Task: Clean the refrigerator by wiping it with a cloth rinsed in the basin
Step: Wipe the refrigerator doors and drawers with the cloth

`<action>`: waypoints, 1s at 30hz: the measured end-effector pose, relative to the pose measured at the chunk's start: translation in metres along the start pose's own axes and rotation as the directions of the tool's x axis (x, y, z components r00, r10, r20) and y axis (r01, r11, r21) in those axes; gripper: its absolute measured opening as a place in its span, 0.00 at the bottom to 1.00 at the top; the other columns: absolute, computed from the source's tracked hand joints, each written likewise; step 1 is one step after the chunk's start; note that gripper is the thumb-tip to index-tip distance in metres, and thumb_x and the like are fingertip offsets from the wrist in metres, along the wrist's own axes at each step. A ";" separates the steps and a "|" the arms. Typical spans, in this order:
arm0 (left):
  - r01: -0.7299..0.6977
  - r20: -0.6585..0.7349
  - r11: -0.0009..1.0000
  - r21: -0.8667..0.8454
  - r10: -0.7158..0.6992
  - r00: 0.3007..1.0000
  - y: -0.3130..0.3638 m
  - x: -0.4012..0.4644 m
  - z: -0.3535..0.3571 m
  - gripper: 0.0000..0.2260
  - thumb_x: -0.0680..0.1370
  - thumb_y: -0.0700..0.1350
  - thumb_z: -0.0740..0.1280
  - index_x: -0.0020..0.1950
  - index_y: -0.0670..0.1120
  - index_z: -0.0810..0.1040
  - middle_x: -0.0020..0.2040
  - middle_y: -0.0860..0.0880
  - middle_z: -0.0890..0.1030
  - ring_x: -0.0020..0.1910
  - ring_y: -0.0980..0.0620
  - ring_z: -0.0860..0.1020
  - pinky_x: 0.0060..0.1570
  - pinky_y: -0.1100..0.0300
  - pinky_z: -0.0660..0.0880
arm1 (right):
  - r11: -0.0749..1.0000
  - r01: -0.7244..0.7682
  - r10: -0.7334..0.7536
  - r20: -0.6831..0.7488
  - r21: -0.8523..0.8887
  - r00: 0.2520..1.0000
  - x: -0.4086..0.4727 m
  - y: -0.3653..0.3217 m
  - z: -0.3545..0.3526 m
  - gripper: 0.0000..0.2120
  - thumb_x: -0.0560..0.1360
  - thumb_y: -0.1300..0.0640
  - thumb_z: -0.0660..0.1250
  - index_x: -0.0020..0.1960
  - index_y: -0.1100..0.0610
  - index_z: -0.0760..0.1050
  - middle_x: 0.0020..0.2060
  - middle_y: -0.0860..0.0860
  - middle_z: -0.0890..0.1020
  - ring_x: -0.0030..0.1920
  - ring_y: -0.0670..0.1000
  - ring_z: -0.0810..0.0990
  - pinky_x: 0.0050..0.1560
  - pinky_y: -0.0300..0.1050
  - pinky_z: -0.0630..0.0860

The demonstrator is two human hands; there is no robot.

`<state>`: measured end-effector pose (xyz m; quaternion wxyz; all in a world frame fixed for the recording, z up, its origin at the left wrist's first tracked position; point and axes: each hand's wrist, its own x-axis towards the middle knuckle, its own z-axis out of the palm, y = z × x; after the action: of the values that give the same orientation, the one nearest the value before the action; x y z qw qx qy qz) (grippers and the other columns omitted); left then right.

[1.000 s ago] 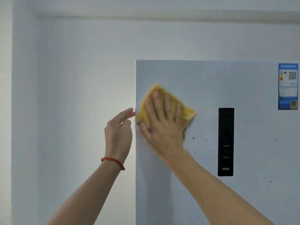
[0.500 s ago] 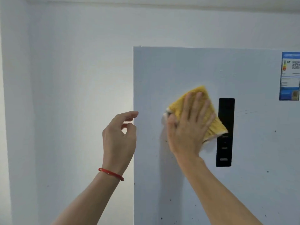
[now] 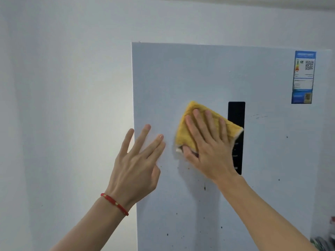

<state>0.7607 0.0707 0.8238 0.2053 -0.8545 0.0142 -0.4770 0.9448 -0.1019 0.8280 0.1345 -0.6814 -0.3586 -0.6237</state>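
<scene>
The white refrigerator door (image 3: 208, 73) fills the right half of the view, with dark specks scattered over its lower part. My right hand (image 3: 208, 145) presses a folded yellow cloth (image 3: 192, 113) flat against the door, fingers straight and spread, just left of the black control panel (image 3: 236, 113). The cloth's right corner overlaps that panel. My left hand (image 3: 136, 163), with a red bracelet at the wrist, lies with spread straight fingers on the door near its left edge. No basin is in view.
A blue energy label (image 3: 303, 77) is stuck at the door's upper right. A white wall (image 3: 63, 105) stands left of the refrigerator. Blurred coloured items (image 3: 324, 241) show at the bottom right corner.
My left hand has uncurled from the door's left edge and spread its fingers onto the door face. My right hand and the cloth stay beside the control panel, tilted slightly more to the left.
</scene>
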 end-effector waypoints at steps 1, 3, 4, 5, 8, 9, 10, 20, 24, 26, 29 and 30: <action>-0.005 -0.003 1.000 0.002 0.005 1.000 -0.001 -0.005 -0.002 0.22 0.74 0.41 0.62 0.67 0.44 0.81 0.71 0.50 0.78 0.81 0.41 0.62 0.76 0.34 0.59 | 0.995 -0.095 0.095 0.007 -0.004 0.995 -0.003 0.004 0.001 0.35 0.83 0.38 0.55 0.84 0.53 0.56 0.83 0.53 0.56 0.84 0.58 0.52 0.80 0.68 0.52; -0.005 -0.044 0.999 -0.032 0.003 0.999 -0.002 -0.016 -0.007 0.21 0.73 0.40 0.63 0.64 0.42 0.83 0.68 0.49 0.81 0.80 0.40 0.64 0.75 0.35 0.62 | 0.954 -0.300 0.300 0.012 0.009 0.954 -0.002 -0.004 0.001 0.35 0.83 0.40 0.53 0.84 0.55 0.52 0.84 0.54 0.52 0.84 0.59 0.48 0.79 0.70 0.49; 0.009 -0.084 0.998 -0.057 -0.014 0.996 -0.001 -0.023 -0.010 0.21 0.72 0.39 0.64 0.64 0.42 0.83 0.67 0.49 0.81 0.78 0.40 0.66 0.74 0.35 0.63 | 0.923 -0.383 0.383 0.016 0.030 0.924 0.001 -0.017 0.001 0.35 0.83 0.41 0.52 0.85 0.56 0.50 0.84 0.55 0.50 0.84 0.60 0.46 0.79 0.71 0.48; 0.029 -0.132 0.996 -0.084 -0.040 0.990 0.000 -0.028 -0.013 0.20 0.72 0.37 0.65 0.63 0.41 0.84 0.66 0.49 0.82 0.76 0.39 0.69 0.73 0.37 0.66 | 0.901 -0.431 0.430 0.026 0.058 0.902 0.006 -0.033 0.002 0.35 0.83 0.42 0.53 0.85 0.56 0.49 0.84 0.56 0.48 0.84 0.61 0.44 0.79 0.71 0.47; 0.107 -0.251 0.969 -0.223 -0.163 0.954 0.009 -0.044 -0.017 0.15 0.71 0.35 0.64 0.54 0.41 0.86 0.52 0.51 0.86 0.60 0.41 0.80 0.61 0.49 0.74 | 0.957 -0.266 0.261 0.059 0.113 0.964 0.017 -0.088 0.006 0.36 0.82 0.42 0.56 0.85 0.54 0.51 0.84 0.53 0.49 0.84 0.60 0.45 0.80 0.70 0.45; 0.137 -0.261 0.950 -0.281 -0.214 0.941 0.011 -0.050 -0.018 0.13 0.72 0.36 0.62 0.50 0.42 0.85 0.46 0.52 0.84 0.54 0.43 0.81 0.54 0.53 0.74 | 0.980 -0.141 0.133 0.065 0.137 0.989 0.016 -0.103 0.009 0.36 0.81 0.43 0.59 0.84 0.53 0.53 0.84 0.52 0.51 0.84 0.59 0.46 0.80 0.69 0.47; 0.172 -0.256 0.926 -0.335 -0.265 0.929 0.012 -0.056 -0.018 0.11 0.72 0.38 0.61 0.46 0.43 0.84 0.42 0.53 0.82 0.48 0.46 0.79 0.47 0.55 0.73 | 0.987 -0.008 -0.004 0.074 0.158 0.997 0.013 -0.113 0.010 0.35 0.81 0.44 0.60 0.84 0.52 0.55 0.84 0.51 0.52 0.84 0.58 0.47 0.80 0.69 0.48; 0.515 0.038 0.676 -0.526 -0.587 0.809 0.012 -0.116 -0.006 0.08 0.72 0.45 0.62 0.46 0.53 0.78 0.44 0.62 0.76 0.48 0.59 0.75 0.47 0.67 0.70 | 0.966 -0.255 0.255 0.000 0.039 0.967 -0.004 -0.037 0.007 0.36 0.81 0.40 0.57 0.84 0.53 0.54 0.84 0.54 0.53 0.84 0.60 0.49 0.80 0.69 0.47; 0.607 0.142 0.575 -0.548 -0.651 0.745 0.015 -0.109 -0.007 0.14 0.73 0.34 0.68 0.46 0.54 0.78 0.47 0.60 0.78 0.48 0.57 0.76 0.45 0.71 0.69 | 0.864 -0.501 0.500 0.036 0.051 0.865 0.012 -0.080 0.008 0.36 0.82 0.44 0.55 0.85 0.57 0.47 0.84 0.58 0.48 0.83 0.63 0.44 0.79 0.72 0.45; 0.632 0.170 0.525 -0.571 -0.677 0.716 0.014 -0.105 -0.004 0.17 0.70 0.29 0.69 0.45 0.53 0.78 0.43 0.56 0.79 0.46 0.54 0.77 0.43 0.69 0.71 | 0.953 -0.289 0.284 0.067 0.087 0.957 0.002 -0.108 0.014 0.37 0.81 0.43 0.57 0.85 0.55 0.50 0.84 0.56 0.49 0.83 0.62 0.46 0.79 0.71 0.44; 0.636 0.148 0.510 -0.579 -0.701 0.697 0.016 -0.100 0.002 0.18 0.68 0.27 0.68 0.41 0.50 0.73 0.39 0.53 0.77 0.40 0.49 0.75 0.40 0.62 0.71 | 0.971 0.152 -0.164 0.050 0.182 0.985 -0.035 -0.129 0.024 0.34 0.79 0.47 0.64 0.83 0.52 0.60 0.83 0.52 0.58 0.83 0.58 0.53 0.80 0.68 0.50; 0.633 0.140 0.517 -0.576 -0.700 0.700 0.016 -0.099 0.004 0.18 0.68 0.26 0.68 0.41 0.49 0.71 0.39 0.52 0.76 0.39 0.49 0.74 0.40 0.61 0.71 | 0.939 0.291 -0.307 0.065 0.185 0.950 -0.046 -0.126 0.026 0.34 0.79 0.47 0.63 0.82 0.52 0.61 0.83 0.50 0.59 0.83 0.56 0.53 0.80 0.67 0.52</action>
<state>0.7131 0.0788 0.7363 -0.2678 -0.7851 -0.1576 -0.5358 0.8834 -0.0111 0.7462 0.0800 -0.6330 -0.5165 -0.5711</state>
